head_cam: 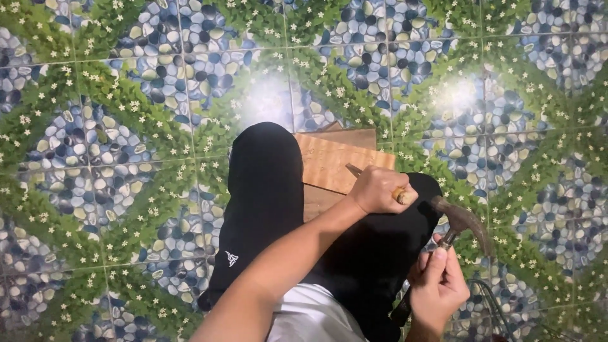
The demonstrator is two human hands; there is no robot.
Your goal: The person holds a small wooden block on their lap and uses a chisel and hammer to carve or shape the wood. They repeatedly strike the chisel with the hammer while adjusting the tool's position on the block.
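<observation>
A person looks down at their own lap and hands, above a floor [95, 126] tiled with a pattern of pebbles and leafy vines. The left hand [378, 189] is closed in a fist around a chisel [354, 171], whose wooden-handled end shows at the thumb side and whose narrow shaft pokes out toward a board [329, 161]. The board lies just beyond the left hand, partly across the person's black-clad knee [266, 177]. The right hand [437, 288] sits nearer the body and below the left, wrapped around the handle of a hammer [462, 218]; the dark metal head hangs just to the right of the left fist, close to the chisel's butt but seemingly not touching it.

By the look of it, this is the striking step: the chisel is set and the hammer is poised. The next blow calls for a square hit on the butt, clear of the left fingers.

The chisel's tip and where it meets the wood are hard to make out. The board's near edge is hidden behind the knee and arm, and the hammer handle's end disappears behind the right hand. Glare blots two patches of floor.
</observation>
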